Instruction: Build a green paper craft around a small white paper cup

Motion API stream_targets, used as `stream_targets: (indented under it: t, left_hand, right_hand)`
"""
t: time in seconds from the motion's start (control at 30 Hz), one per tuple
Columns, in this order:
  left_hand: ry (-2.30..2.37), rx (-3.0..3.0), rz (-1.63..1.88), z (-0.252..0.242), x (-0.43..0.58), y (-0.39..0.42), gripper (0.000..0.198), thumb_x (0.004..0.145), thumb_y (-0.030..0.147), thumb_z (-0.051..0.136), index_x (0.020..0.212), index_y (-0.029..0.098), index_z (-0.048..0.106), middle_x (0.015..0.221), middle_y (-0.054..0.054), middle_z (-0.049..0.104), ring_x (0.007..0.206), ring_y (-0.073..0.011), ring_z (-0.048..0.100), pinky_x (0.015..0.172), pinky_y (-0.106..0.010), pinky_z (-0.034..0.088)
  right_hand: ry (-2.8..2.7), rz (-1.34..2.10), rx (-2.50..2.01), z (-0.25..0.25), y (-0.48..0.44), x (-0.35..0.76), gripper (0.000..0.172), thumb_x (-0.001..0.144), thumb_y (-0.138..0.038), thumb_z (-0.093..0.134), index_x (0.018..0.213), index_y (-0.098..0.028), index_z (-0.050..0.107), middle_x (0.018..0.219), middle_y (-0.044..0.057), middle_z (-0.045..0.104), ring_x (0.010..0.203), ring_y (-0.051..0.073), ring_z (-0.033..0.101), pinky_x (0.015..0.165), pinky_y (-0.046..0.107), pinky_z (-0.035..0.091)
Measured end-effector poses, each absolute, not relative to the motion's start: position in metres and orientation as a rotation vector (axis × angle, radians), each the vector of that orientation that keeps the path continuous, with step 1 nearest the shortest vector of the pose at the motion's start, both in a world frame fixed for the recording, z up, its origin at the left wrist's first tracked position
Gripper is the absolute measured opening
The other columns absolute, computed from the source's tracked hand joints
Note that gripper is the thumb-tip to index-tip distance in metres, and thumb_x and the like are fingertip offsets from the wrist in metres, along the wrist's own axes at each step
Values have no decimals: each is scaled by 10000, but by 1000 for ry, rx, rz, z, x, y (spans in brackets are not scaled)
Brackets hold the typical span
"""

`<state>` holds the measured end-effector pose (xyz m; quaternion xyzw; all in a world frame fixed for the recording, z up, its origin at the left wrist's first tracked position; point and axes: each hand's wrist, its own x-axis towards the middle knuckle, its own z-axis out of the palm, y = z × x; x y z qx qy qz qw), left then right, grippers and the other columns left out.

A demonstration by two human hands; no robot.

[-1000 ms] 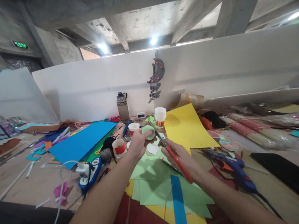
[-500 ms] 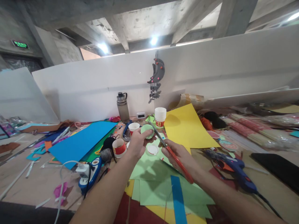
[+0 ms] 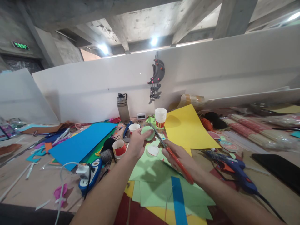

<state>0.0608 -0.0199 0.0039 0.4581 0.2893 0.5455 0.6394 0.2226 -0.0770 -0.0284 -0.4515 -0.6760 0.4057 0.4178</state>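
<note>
My left hand [image 3: 140,141] pinches a round light-green paper disc [image 3: 147,131], thumb on its face. In my right hand [image 3: 177,153] is a pair of scissors [image 3: 176,159] with red handles; its blades point up and to the left, along the right edge of the disc. Whether the blades touch the paper I cannot tell. Below both hands lie light-green paper sheets [image 3: 150,175] and a small white round piece [image 3: 152,150]. Across the sheets runs a blue strip [image 3: 178,200].
Left of my arms are a blue sheet [image 3: 82,140], a red-and-white paper cup [image 3: 119,149] and a power strip [image 3: 92,176]. Stacked cups [image 3: 160,117] and a water bottle [image 3: 123,107] stand behind. To the right lie a yellow sheet [image 3: 187,128] and a blue glue gun [image 3: 241,175].
Almost nothing differs. Both hands hold the disc and the scissors in nearly the same place, and the view has shifted very slightly.
</note>
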Motion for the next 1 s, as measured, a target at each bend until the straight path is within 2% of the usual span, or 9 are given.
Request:
stream_targets:
  t: [0.13,0.37,0.53,0.83,1.0]
  left_hand:
    - [664,1064,1219,3,62,-22,274,590,290,799,767,127,668,716,-29,640,586,-97,554,609,-253,459]
    - [656,1048,1218,4,62,-21,274,569,275,809,740,123,657,685,-11,609,580,-86,525,602,-243,455]
    - [663,1051,1233,3,62,-21,270,572,280,806,733,123,656,669,-4,595,561,-78,504,574,-236,439]
    - [666,1073,1243,5,61,-20,231,595,246,793,728,134,642,649,7,592,577,-80,528,554,-207,425]
    - [675,1044,1280,6,61,-18,261,578,245,800,766,145,648,700,-2,630,603,-93,565,580,-216,448]
  right_hand:
    - [-1695,999,-1123,-29,-76,223,308,859,-506,483,892,-206,545,630,-34,463,494,89,399,439,202,328]
    - [-1735,897,-1140,-24,-78,224,290,844,-485,525,859,-198,564,672,-11,503,576,113,440,504,223,364]
    - [-1730,919,-1126,-25,-78,224,299,844,-496,523,839,-198,545,659,-18,470,567,112,422,500,220,357]
    - [-1766,881,-1112,-27,-76,226,225,849,-425,535,837,-200,535,670,-22,497,588,117,434,513,223,329]
    - [-1784,845,-1125,-29,-75,225,250,873,-451,494,851,-205,537,640,-33,487,573,117,416,530,235,321]
